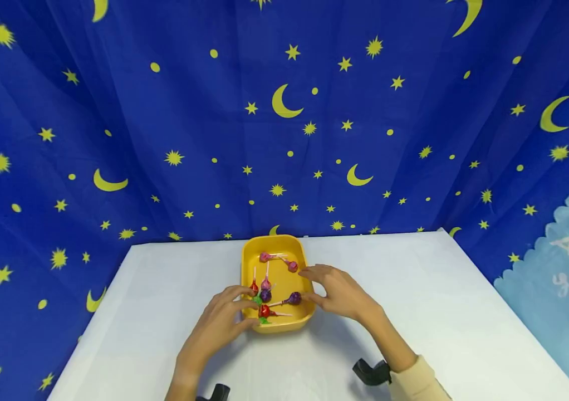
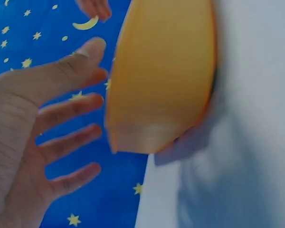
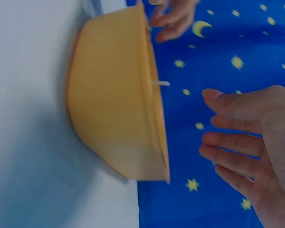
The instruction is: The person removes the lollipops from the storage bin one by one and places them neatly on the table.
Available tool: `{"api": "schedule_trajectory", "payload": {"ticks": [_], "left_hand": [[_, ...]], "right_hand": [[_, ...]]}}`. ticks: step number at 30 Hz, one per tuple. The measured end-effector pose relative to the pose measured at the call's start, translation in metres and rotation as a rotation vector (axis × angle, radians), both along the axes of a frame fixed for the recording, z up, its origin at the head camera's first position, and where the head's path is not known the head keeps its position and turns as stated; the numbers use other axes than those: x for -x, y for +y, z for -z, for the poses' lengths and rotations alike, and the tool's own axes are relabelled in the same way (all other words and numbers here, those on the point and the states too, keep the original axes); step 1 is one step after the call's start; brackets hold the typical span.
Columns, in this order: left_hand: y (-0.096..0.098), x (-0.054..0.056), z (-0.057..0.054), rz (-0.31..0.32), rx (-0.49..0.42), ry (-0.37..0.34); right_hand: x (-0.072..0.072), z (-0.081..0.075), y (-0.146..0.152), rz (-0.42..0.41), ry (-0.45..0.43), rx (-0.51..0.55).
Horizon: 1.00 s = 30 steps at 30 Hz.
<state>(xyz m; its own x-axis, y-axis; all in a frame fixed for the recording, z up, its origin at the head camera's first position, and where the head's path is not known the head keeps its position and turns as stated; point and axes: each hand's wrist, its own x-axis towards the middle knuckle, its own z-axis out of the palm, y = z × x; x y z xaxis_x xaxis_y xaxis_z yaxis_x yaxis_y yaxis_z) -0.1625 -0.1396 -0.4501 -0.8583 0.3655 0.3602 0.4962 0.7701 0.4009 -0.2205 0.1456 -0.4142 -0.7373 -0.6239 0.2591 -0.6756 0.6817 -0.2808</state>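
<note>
A yellow plastic tub [image 1: 280,275] holds several wrapped lollipops. Two pink lollipops [image 1: 292,267] lie at its far end, and another pink one [image 1: 266,284] sits nearer the middle. On the near side are a red lollipop [image 1: 264,311], a purple one [image 1: 294,298] and bits of green wrapper. My left hand [image 1: 221,320] hovers at the tub's left rim, fingers spread and holding nothing. Over the right rim, my right hand [image 1: 337,291] has its fingers loosely extended and grips nothing. Both wrist views show a gap between each hand and the tub's wall [image 2: 161,71].
The tub stands on a white-covered table [image 1: 164,289], close to its far edge. Behind hangs a blue curtain [image 1: 224,122] with yellow moons and stars. A light blue panel with white lettering [image 1: 565,278] is at the right. Black straps [image 1: 371,372] sit at the wrists.
</note>
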Motion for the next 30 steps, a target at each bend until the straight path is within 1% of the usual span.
{"api": "schedule_trajectory", "payload": {"ticks": [2,4,5,7,10,11,14,19,23,30], "left_hand": [[0.001,0.003,0.0,0.061,-0.013,0.026],[0.002,0.006,0.0,0.106,-0.008,0.026],[0.003,0.006,0.0,0.122,-0.006,0.015],[0.004,0.008,0.0,0.142,0.001,-0.029],[0.006,0.008,0.0,0.139,-0.002,-0.105],[0.007,0.009,0.0,0.135,-0.006,-0.124],[0.009,0.008,0.0,0.122,-0.027,-0.157],[0.011,0.004,0.004,0.1,-0.036,-0.164],[0.01,0.003,0.006,0.105,-0.046,-0.155],[0.008,0.004,0.007,0.112,-0.069,-0.137]], "right_hand": [[0.007,-0.002,-0.01,-0.043,-0.043,-0.026],[0.014,-0.002,-0.019,-0.084,-0.083,-0.061],[0.016,-0.002,-0.023,-0.103,-0.108,-0.072],[0.021,0.001,-0.03,-0.138,-0.139,-0.1],[0.027,0.008,-0.038,-0.161,-0.156,-0.153],[0.028,0.01,-0.041,-0.162,-0.149,-0.175],[0.03,0.016,-0.046,-0.138,-0.148,-0.23],[0.031,0.026,-0.053,-0.087,-0.136,-0.297],[0.034,0.033,-0.055,-0.069,-0.12,-0.346],[0.036,0.038,-0.059,-0.063,-0.138,-0.345]]}}
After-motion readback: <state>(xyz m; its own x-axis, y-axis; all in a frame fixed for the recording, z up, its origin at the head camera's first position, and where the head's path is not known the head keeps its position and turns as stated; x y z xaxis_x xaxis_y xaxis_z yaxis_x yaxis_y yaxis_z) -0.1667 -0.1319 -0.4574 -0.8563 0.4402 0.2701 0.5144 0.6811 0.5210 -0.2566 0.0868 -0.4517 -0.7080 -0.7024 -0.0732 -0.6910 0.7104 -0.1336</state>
